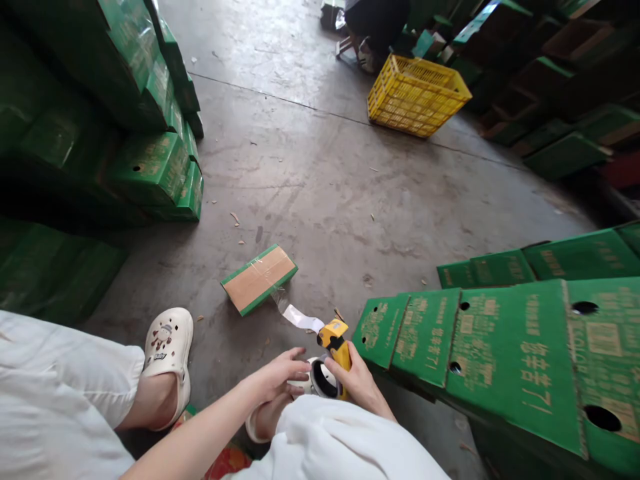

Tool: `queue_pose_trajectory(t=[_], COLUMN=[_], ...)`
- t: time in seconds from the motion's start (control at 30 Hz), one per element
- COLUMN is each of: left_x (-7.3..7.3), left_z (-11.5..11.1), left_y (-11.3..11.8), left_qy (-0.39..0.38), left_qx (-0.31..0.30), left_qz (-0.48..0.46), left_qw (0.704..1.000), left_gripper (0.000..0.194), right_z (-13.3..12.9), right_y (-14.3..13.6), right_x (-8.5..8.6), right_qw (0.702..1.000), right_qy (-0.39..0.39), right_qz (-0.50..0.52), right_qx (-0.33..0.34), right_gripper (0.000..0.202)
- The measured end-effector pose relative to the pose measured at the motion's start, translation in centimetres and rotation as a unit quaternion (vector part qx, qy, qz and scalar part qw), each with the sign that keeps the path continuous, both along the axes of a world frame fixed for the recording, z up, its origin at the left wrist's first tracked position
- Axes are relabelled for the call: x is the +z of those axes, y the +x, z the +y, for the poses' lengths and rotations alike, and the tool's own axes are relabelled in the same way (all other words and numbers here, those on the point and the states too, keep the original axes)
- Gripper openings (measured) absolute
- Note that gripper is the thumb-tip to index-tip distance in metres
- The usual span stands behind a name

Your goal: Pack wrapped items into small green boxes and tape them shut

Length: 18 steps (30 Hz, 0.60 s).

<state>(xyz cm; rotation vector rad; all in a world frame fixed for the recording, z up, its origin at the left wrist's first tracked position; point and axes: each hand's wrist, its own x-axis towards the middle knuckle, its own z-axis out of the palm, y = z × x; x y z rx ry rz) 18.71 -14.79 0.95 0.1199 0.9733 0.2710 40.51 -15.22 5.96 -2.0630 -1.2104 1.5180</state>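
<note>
My right hand [359, 381] is wrapped round a yellow tape dispenser [336, 335] with a roll of tape in it. A strip of tape [300, 319] runs from the dispenser to a small box [260, 277] with green edges and a brown top, lying on the floor. Clear tape shows across the middle of that box. Beside the tape roll, my left hand [285, 375] has its fingers apart and holds nothing.
Green boxes [493, 333] line the right side close to my right hand. More green boxes [153, 167] are stacked at the left. Farther off stand a yellow crate [417, 97] and a person [375, 27]. My shoe [167, 340] is at the lower left.
</note>
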Motion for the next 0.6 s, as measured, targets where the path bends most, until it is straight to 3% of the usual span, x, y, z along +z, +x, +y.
queue_pose_trajectory(t=[0.13,0.23,0.33,0.47,0.6], left_x=[1.2,1.5,1.3,1.6,2.2], left_z=[0.7,0.5,-0.3,-1.2,-1.7], left_y=[-0.1,0.2,-0.4,-1.7,-1.4], left_qy=[0.035,0.117,0.232,0.331,0.308], left_qx=[0.060,0.115,0.075,-0.001,0.069], left_qz=[-0.035,0.014,0.103,0.111,0.138], left_qw=[0.997,0.986,0.964,0.937,0.939], left_gripper=[0.080,0.063,0.051,0.046,0.063], right_z=[2.4,4.0,4.7,4.8,4.8], right_y=[-2.7,-4.2,-4.0,-2.6,-3.1], right_x=[-0.8,0.1,2.2,4.9,5.9], right_qw=[0.989,0.981,0.983,0.977,0.981], right_qy=[0.023,0.020,0.011,-0.061,-0.077], right_qz=[0.125,0.184,0.183,0.188,0.168], right_qx=[-0.074,-0.049,0.021,0.082,0.063], right_gripper=[0.069,0.070,0.069,0.069,0.061])
